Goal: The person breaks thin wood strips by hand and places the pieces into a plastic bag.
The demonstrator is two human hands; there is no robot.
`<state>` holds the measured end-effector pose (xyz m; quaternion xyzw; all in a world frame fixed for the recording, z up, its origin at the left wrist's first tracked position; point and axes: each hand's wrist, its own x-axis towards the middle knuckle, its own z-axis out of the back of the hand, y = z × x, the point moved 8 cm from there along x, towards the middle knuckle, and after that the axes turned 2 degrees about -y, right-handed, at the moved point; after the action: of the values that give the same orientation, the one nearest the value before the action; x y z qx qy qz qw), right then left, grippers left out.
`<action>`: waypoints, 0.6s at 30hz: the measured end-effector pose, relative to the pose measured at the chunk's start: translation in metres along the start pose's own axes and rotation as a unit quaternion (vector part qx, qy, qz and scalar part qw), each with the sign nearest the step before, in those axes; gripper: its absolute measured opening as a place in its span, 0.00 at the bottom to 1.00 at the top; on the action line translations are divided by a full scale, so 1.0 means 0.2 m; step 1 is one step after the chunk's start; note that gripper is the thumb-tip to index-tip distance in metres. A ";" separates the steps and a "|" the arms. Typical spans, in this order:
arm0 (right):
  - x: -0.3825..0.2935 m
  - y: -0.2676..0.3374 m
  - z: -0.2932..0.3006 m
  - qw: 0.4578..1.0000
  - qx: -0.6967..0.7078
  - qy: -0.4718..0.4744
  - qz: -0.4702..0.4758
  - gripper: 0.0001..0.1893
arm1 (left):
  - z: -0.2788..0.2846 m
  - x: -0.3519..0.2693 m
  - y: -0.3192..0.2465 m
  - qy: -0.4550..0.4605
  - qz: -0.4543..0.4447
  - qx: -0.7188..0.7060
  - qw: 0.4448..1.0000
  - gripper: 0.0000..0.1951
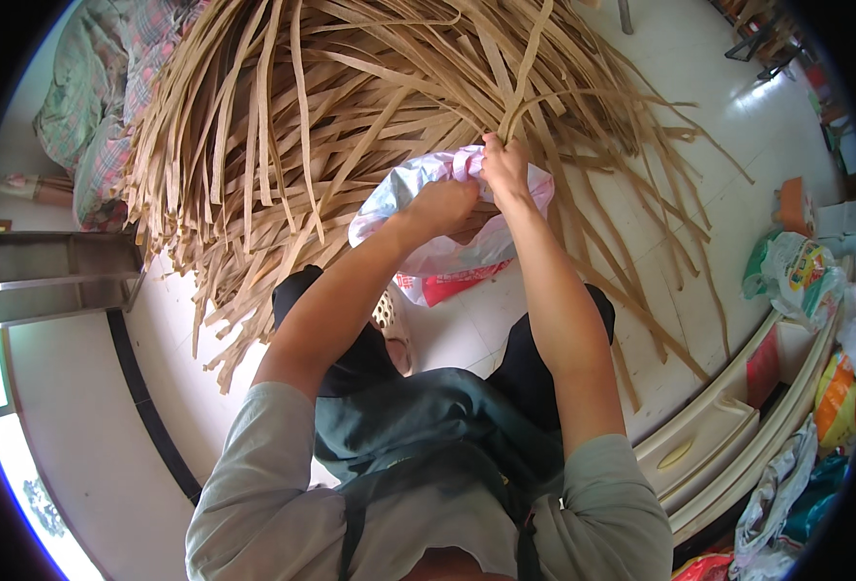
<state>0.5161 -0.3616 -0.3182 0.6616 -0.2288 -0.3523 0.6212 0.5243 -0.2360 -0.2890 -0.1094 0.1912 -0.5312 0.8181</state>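
Note:
A white and pink plastic bag (397,190) stands between my knees, its mouth facing up and a red printed part low on its side. Curled fingers of my left hand (444,206) are at the bag's mouth; what they hold, if anything, is hidden. Just beyond, my right hand (508,168) grips a flat brown strip (526,65) near the bag's far rim. Brown material (474,224) shows inside the bag under my left hand. Past the bag spreads a big heap of long flat brown strips (370,120), many crossing one another.
Plaid fabric (97,94) bulges at the far left beside a dark metal frame (50,269). Strip ends trail over the pale tiled floor (689,160) at right. A cream drawer unit (697,447) and several plastic bags (798,272) line the right side.

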 end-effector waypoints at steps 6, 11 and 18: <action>-0.14 -0.11 -0.10 0.994 -0.100 0.040 0.020 0.17 | 0.10 0.13 0.36 -0.113 0.126 -0.278 0.946 0.31; -0.47 -0.19 -0.27 0.989 -0.074 0.121 0.048 0.10 | 0.16 0.18 0.23 -0.130 0.223 -0.500 0.827 0.24; -0.54 -0.01 -0.28 0.974 0.040 0.209 -0.076 0.09 | 0.09 0.26 0.18 -0.044 0.174 -0.336 0.925 0.22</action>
<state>0.4874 -0.2439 -0.3014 0.7604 -0.0569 -0.2423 0.5999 0.5798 -0.2684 -0.2969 -0.3660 0.3380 -0.2802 0.8205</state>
